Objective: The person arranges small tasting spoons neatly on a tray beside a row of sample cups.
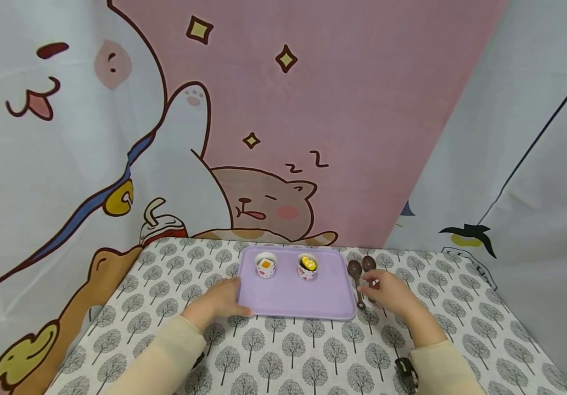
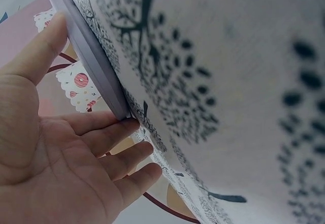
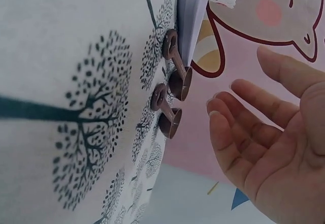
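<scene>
A light purple tray lies on the table, carrying two small patterned paper cups. The left cup has a white filling with an orange square on top; the right cup shows yellow pieces over something dark. My left hand touches the tray's left end, its fingers extended along the rim in the left wrist view. To the right of the tray lie two brown measuring spoons, one nearer the tray and one farther right. Above them hovers my right hand, fingers loosely bent and holding nothing.
A white cloth printed with grey trees covers the table. Behind it hangs a pink and white curtain with cartoon animals. A dark band sits at the right wrist.
</scene>
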`<state>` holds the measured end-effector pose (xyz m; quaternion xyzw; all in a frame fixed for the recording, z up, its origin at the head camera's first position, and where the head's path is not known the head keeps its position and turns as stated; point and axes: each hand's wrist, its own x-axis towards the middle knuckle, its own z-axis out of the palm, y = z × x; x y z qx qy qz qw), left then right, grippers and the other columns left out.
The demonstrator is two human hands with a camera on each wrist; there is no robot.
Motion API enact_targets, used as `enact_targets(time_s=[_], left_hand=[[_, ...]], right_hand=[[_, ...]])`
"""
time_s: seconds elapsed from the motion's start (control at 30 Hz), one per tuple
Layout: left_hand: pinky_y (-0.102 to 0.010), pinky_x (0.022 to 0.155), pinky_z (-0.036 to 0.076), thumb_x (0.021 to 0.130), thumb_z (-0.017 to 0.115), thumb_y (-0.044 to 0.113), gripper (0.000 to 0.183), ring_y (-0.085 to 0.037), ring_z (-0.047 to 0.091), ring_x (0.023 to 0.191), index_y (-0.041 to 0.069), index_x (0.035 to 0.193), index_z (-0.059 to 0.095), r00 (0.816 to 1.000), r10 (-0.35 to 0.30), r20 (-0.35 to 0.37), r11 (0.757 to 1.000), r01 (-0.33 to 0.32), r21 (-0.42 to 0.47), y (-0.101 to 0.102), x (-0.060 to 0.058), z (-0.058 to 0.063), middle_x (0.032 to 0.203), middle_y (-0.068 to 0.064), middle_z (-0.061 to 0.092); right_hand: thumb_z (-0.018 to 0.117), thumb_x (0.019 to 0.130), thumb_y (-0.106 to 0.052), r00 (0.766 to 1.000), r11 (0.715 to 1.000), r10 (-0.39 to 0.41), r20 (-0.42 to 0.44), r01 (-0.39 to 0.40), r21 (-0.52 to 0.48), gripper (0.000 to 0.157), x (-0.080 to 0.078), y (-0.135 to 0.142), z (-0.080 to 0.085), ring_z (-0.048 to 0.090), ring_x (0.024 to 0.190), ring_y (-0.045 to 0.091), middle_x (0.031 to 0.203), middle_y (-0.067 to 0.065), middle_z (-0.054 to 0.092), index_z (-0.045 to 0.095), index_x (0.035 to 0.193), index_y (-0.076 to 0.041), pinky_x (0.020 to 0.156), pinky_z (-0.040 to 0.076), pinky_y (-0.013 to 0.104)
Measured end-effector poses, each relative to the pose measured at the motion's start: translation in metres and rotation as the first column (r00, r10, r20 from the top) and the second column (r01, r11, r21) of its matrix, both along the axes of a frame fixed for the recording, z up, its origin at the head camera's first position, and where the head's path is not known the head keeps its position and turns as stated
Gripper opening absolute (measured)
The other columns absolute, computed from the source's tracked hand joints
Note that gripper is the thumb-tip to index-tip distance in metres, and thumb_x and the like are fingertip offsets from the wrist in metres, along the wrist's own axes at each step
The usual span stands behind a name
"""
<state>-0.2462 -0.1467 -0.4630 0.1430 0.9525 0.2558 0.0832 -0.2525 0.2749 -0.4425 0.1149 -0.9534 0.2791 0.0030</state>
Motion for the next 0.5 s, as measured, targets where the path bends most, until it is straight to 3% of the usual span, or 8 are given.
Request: enact_targets(time_s=[0.5], left_hand=[[-0.062, 0.113, 0.033, 0.068, 0.09, 0.038, 0.102, -0.047, 0.046, 0.132, -0.008, 0.146, 0.042, 1.0, 0.009, 0.003, 1.0, -0.009, 0.006, 0.002, 0.0, 0.001, 0.144, -0.023, 0.052]], right_hand=[[0.068, 0.096, -0.023, 0.996, 0.988, -0.085, 0.035, 0.088, -0.126, 0.038, -0.015, 0.01, -0.01, 0.066, 0.099, 0.039, 0.114, 0.024, 0.067, 0.064, 0.12, 0.006, 0.079, 0.058, 0.05]])
